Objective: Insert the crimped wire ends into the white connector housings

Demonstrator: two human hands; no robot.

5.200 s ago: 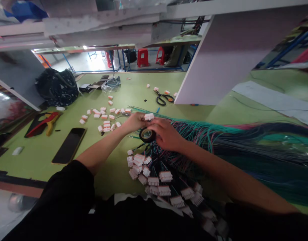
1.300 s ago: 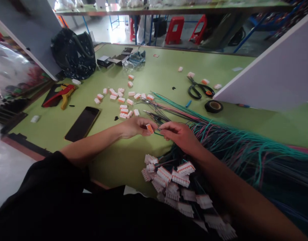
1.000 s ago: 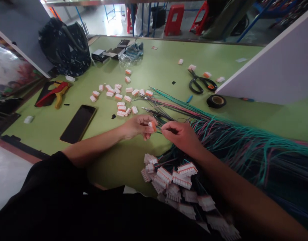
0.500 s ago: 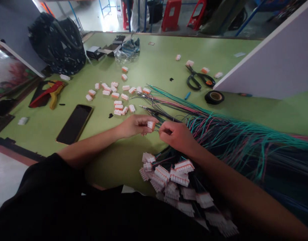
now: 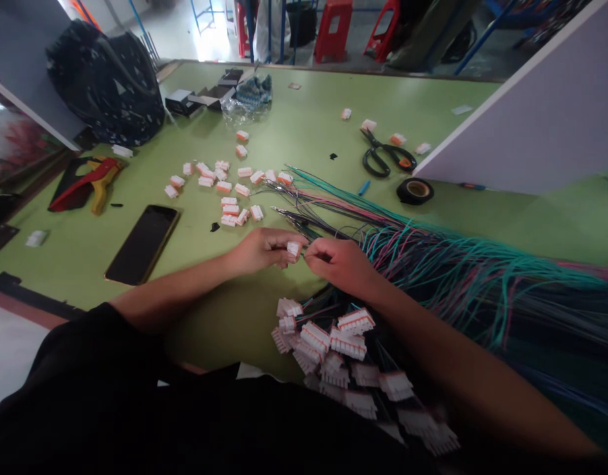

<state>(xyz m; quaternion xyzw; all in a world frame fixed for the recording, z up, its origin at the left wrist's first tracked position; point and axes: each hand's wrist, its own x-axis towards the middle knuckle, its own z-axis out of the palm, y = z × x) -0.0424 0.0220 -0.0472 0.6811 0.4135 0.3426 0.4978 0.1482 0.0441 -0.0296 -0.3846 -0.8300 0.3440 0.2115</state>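
Between the thumb and fingers of my left hand (image 5: 262,251) is a small white and orange connector housing (image 5: 293,249). Right beside it, my right hand (image 5: 342,265) pinches a thin wire (image 5: 304,254) whose tip points at the housing; whether it has entered a slot I cannot make out. Below my right hand hangs a bunch of white connectors with orange strips (image 5: 352,344), wires attached. Loose wires (image 5: 462,257) in green, pink and black run off to the right, their metal-tipped ends (image 5: 279,211) lying just beyond my hands.
Several loose connector housings (image 5: 229,201) are scattered left of centre. A phone (image 5: 142,244) and a red and yellow hand tool (image 5: 89,185) lie to the left. Black scissors (image 5: 386,155) and a tape roll (image 5: 415,191) sit beside a white panel (image 5: 526,112). A dark bag (image 5: 106,86) stands back left.
My right hand has come closer to the connector housing, narrowing the stretch of wire between the hands. The housing has turned slightly in my left hand. The whole view has shifted a little.
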